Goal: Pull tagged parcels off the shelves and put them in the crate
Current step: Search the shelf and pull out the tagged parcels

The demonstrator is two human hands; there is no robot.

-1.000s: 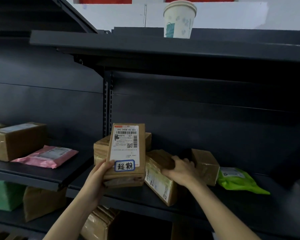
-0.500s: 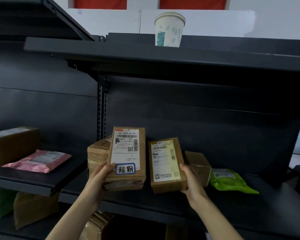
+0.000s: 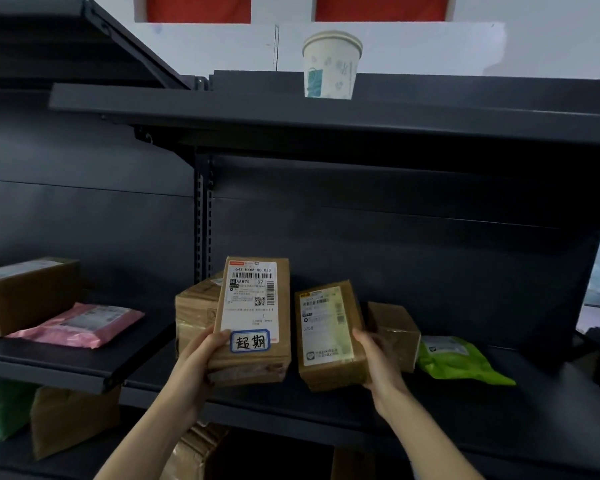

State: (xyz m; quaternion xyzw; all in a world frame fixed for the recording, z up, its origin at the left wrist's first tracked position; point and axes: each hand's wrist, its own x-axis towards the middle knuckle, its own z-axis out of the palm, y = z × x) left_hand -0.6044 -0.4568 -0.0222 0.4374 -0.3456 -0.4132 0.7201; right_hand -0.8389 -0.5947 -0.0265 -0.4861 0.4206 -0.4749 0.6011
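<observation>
Single head view, close, facing dark shelf straight on, hands low in frame.

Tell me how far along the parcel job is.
No crate is in view, so nothing shows as delivered. In hand: the left hand holds a tagged box, the right hand a second box with no tag visible. Left: crating the tagged one, checking the green bag and pink bag.

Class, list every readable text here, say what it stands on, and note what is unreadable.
"超期": blue-edged sticker on the tagged parcel in the left hand.
"642 H468-00 033", "AA875 C7": its shipping label.
"J758": label on the second parcel in the right hand.
Fine print, other labels: blurred.
</observation>
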